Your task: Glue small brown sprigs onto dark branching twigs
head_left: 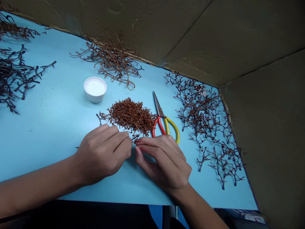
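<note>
My left hand [107,151] is closed, with thumb and fingertips pinched together near the middle of the table edge. Thin dark tips show at its fingertips, but most of what it holds is hidden behind the fingers. Just to the right, my right hand [164,160] pinches a small brown twig piece [135,142] close to the left fingertips. A heap of short brown twig pieces [131,115] lies right beyond both hands. Scissors [160,111] with one red and one yellow handle rest beside the heap, blades pointing away. A dark forked twig [99,119] shows above my left knuckles.
A small white cup [95,89] of white stuff stands left of the heap. Long brown stems [114,60] lie at the back. Forked twig pieces [202,108] spread along the right side, dark branched twigs [14,74] at far left. Brown panels [257,44] border the blue table [47,133].
</note>
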Demonstrator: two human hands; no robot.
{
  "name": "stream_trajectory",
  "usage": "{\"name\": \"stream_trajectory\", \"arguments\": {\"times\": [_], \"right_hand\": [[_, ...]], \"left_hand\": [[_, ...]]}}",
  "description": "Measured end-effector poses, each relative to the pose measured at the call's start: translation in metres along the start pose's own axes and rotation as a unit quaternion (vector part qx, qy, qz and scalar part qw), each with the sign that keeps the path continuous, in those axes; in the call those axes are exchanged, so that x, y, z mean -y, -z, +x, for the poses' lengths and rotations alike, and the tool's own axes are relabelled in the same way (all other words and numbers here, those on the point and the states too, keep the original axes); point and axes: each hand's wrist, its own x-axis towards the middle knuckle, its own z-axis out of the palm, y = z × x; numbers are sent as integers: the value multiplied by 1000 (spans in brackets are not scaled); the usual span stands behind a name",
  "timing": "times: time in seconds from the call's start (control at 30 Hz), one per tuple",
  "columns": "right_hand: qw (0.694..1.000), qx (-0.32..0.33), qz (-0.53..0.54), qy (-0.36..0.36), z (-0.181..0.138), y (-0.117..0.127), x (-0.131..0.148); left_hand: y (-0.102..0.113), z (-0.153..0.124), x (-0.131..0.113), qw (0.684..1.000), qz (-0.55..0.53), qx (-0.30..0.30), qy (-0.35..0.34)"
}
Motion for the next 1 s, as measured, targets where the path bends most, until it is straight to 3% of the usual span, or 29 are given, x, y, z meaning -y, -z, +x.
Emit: {"name": "stream_trajectory", "arguments": {"times": [0.6, 1.0], "right_hand": [[1000, 3, -3, 3, 0, 1, -1], [999, -22, 36, -3, 1, 6, -11]], "left_hand": [[0, -1, 0, 1000, -7, -10, -5], [3, 2, 0, 999, -38, -3, 32]]}}
